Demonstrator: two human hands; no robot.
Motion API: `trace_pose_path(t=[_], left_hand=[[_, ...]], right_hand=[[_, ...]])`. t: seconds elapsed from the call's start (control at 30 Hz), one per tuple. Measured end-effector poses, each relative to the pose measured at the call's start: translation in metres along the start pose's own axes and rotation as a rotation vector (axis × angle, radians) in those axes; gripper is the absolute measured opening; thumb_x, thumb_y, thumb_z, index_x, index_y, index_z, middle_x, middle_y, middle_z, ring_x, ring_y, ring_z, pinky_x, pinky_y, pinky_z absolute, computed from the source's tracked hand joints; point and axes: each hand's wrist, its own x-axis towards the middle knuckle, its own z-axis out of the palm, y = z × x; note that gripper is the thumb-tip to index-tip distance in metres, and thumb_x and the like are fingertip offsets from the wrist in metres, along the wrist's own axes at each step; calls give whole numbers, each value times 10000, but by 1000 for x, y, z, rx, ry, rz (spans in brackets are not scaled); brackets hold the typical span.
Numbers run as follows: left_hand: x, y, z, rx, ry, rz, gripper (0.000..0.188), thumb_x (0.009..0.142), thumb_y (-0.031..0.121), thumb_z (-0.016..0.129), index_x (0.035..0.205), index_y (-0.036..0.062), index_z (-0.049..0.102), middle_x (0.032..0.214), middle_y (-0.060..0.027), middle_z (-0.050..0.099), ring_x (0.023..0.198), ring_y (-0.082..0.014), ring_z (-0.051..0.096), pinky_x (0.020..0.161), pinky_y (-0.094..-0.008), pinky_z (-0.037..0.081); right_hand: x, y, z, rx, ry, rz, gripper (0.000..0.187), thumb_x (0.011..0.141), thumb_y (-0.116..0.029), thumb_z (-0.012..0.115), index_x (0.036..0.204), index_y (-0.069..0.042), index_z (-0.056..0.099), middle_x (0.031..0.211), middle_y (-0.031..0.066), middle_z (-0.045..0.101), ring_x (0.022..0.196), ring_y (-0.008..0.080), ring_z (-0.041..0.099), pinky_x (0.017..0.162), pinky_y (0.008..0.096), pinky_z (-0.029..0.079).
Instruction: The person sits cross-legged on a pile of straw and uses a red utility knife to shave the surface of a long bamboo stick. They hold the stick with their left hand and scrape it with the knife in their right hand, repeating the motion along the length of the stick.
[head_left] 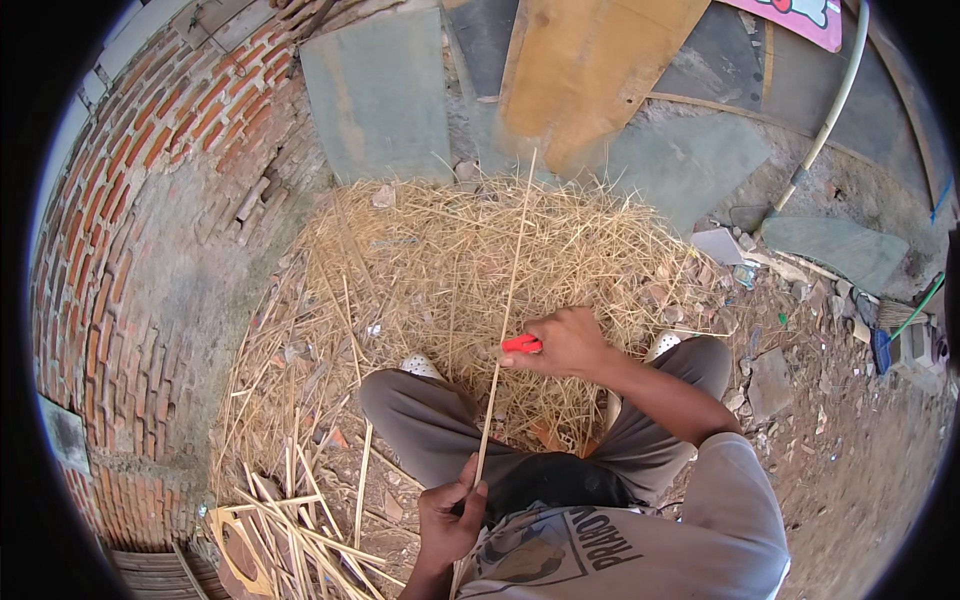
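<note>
A long, thin strip of pale bamboo or cane (519, 230) runs from my lap up and away, over a heap of shavings. My left hand (450, 518) is closed round its near part, close to my left thigh. Further up the strip, my right hand (566, 340) grips a small red tool (522, 343) and presses it against the strip. The tool's working edge is too small to make out. Below my left hand, the strip's near end passes along my shirt.
Straw-like shavings (420, 260) cover the ground before my crossed legs. Loose pale strips (300, 530) lie at the lower left. A brick wall (150, 260) rises on the left; boards (375, 95) lean at the back. Rubble (770, 385) lies right, near a pipe (835, 105).
</note>
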Motion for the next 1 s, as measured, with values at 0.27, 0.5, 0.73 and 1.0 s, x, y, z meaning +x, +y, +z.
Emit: trace_pose_path(t=[0.27, 0.5, 0.73, 1.0], left_hand=[[-12, -9, -2, 58, -151, -3, 438, 875, -49, 584, 1305, 32, 563, 596, 78, 414, 554, -4, 350, 507, -170, 297], [-33, -16, -10, -2, -226, -34, 306, 892, -76, 563, 1192, -57, 621, 662, 56, 559, 563, 16, 385, 480, -180, 301], [-18, -13, -11, -304, -123, -182, 351, 962, 14, 493, 1302, 53, 569, 594, -23, 550, 422, -44, 438, 402, -188, 357], [18, -3, -5, -431, -82, -239, 352, 998, 79, 455, 1340, 24, 513, 543, -46, 486, 365, -89, 415, 373, -208, 354]], right_hand=[[41, 95, -8, -8, 12, 470, 778, 776, -819, 437, 654, -97, 700, 491, 108, 572, 530, 261, 632, 494, 398, 479], [62, 180, -31, 28, 83, 845, 895, 782, -846, 346, 741, -24, 699, 657, 180, 649, 706, 329, 669, 667, 442, 511], [27, 211, -61, 174, 275, 916, 840, 831, -773, 399, 671, 8, 666, 694, 223, 647, 726, 354, 654, 739, 461, 491], [-1, 0, -21, 101, 111, -137, 674, 736, -774, 570, 580, -121, 638, 444, 43, 523, 402, 205, 549, 416, 339, 434]])
